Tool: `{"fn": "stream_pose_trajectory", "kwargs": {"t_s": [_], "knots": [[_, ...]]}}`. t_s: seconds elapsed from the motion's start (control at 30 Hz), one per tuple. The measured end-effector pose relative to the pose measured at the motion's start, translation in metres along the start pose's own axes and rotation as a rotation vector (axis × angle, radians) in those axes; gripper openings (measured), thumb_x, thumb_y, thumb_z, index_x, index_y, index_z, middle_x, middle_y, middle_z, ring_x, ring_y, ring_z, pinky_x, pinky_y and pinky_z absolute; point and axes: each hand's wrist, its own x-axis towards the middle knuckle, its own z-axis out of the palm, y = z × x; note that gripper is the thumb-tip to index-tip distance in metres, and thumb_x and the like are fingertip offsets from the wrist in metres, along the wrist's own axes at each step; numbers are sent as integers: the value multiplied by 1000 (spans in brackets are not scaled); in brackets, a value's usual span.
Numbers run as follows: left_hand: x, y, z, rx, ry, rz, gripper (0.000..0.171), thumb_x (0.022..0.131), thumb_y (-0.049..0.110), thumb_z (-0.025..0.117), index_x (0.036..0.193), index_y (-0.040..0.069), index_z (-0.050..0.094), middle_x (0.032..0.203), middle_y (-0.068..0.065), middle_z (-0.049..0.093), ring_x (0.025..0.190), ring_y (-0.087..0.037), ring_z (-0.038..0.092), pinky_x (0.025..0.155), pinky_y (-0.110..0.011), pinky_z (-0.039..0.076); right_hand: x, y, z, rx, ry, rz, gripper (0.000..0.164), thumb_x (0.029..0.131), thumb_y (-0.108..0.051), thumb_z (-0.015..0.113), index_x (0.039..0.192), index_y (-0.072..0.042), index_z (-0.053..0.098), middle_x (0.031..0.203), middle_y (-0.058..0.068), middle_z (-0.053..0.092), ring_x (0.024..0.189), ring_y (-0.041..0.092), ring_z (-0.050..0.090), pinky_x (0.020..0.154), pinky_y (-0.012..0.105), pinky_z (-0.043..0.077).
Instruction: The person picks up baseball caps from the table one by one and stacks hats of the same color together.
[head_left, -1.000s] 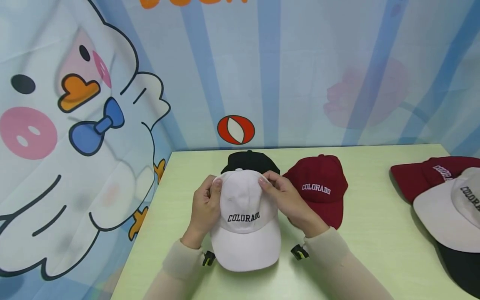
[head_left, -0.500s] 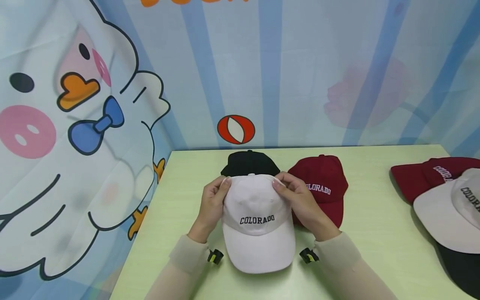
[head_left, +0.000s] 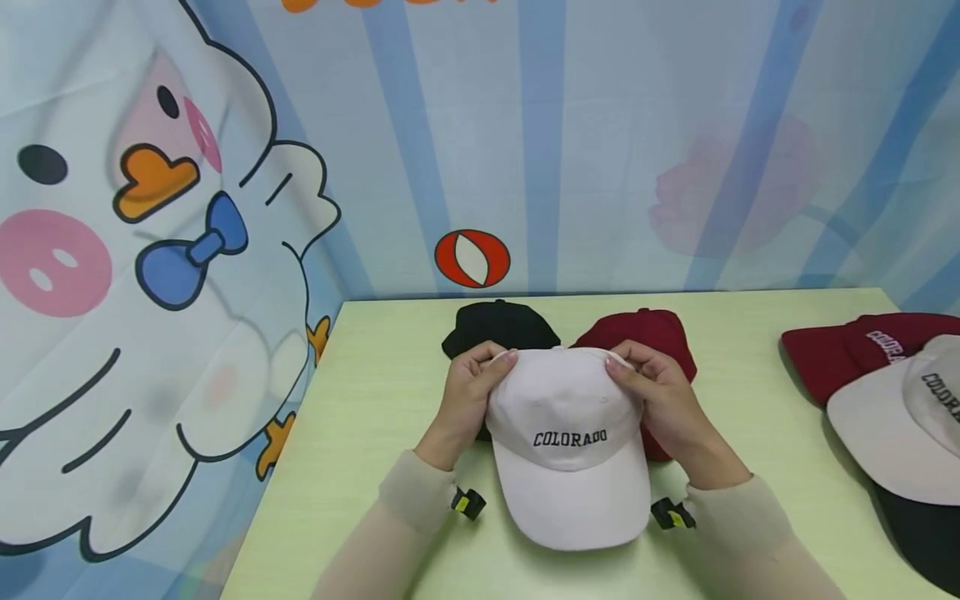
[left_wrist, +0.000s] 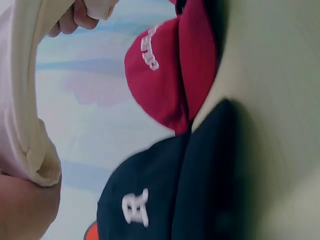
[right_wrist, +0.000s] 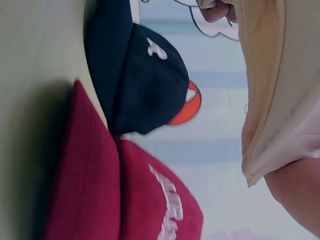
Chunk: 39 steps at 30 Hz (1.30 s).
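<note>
Both hands hold up a white baseball cap (head_left: 570, 492) with dark COLORADO lettering, its brim pointing down toward the person. The left hand (head_left: 465, 408) pinches the crown's upper left edge with the thumb in front. On the opposite edge, the right hand (head_left: 675, 412) pinches the same way. Behind the white cap sit a black cap (head_left: 498, 325) and a dark red cap (head_left: 641, 329), side by side and partly hidden in the head view. Both wrist views look under the raised white cap (left_wrist: 22, 95), past the black cap (right_wrist: 150, 80) and the red cap (right_wrist: 150, 195) on the table.
At the right end of the pale green table (head_left: 360, 367), another red cap (head_left: 840, 350), a white cap (head_left: 877, 433) and a black cap (head_left: 918, 533) overlap in a pile. A cartoon-printed cloth (head_left: 600, 150) stands behind the table and along its left side.
Both hands have carried the white cap to the right, from in front of the black cap to between it and the red cap. It now covers more of the red cap.
</note>
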Motion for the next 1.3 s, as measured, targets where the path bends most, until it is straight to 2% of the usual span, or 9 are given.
{"fn": "stream_pose_trajectory", "kwargs": {"t_s": [0.13, 0.27, 0.4, 0.57, 0.83, 0.97, 1.07, 1.2, 1.3], "knots": [[8, -5, 21, -37, -48, -24, 12, 98, 18, 68, 86, 17, 69, 67, 11, 68, 65, -4, 63, 60, -21, 51, -10, -10, -19, 31, 37, 6, 21, 107, -8, 54, 95, -17, 68, 86, -7, 65, 80, 6, 63, 70, 22, 54], [14, -11, 42, -67, -102, -58, 4, 100, 16, 65, 98, 13, 67, 82, 11, 73, 81, -6, 65, 73, -21, 52, -20, -23, -41, 36, 75, 1, 19, 108, -9, 53, 100, -14, 69, 89, -6, 68, 79, 7, 64, 69, 22, 54], [20, -15, 60, -98, -145, -73, 15, 103, 12, 60, 117, 7, 61, 95, 11, 75, 91, -8, 65, 84, -23, 52, -32, -32, -65, 8, 99, -21, 20, 109, -8, 50, 105, -11, 70, 93, -5, 69, 86, 8, 63, 78, 21, 51], [30, -16, 81, -154, -171, -91, 21, 104, 11, 56, 125, 7, 58, 90, 10, 73, 88, -7, 66, 84, -22, 51, -49, -36, -91, -62, 143, -48, 22, 110, -8, 47, 111, -9, 68, 104, -6, 65, 102, 7, 54, 93, 17, 41], [41, -22, 116, -156, -203, -95, 29, 104, 9, 56, 131, -1, 55, 93, 12, 69, 92, -5, 61, 90, -20, 47, -71, -48, -112, -139, 275, -29, 16, 109, -14, 50, 112, -10, 65, 109, -8, 61, 102, 1, 58, 93, 11, 38], [45, -27, 134, -167, -208, -100, 30, 104, 7, 56, 131, -5, 55, 92, 10, 67, 93, -5, 60, 92, -19, 45, -78, -54, -117, -118, 378, -45, 16, 109, -18, 51, 110, -9, 64, 111, -6, 56, 99, 2, 55, 89, 10, 39], [47, -28, 148, -175, -216, -102, 31, 103, 5, 57, 131, -7, 56, 97, 5, 67, 95, -4, 60, 91, -18, 44, -82, -59, -121, -125, 484, -61, 18, 109, -21, 50, 109, -9, 63, 112, -6, 53, 102, 2, 51, 96, 8, 39], [47, -27, 167, -154, -244, -74, 33, 103, 5, 55, 135, -6, 56, 125, -18, 67, 103, 2, 60, 92, -14, 44, -85, -66, -127, -200, 624, -85, 20, 110, -20, 47, 109, -12, 65, 113, -10, 53, 108, 3, 49, 115, 13, 25], [45, -27, 179, -116, -278, -50, 36, 106, 9, 51, 140, -3, 56, 144, -26, 56, 108, 6, 57, 94, -12, 44, -85, -69, -133, -241, 703, -103, 22, 110, -16, 46, 108, -12, 68, 109, -11, 57, 103, 5, 50, 114, 16, 27]]}}
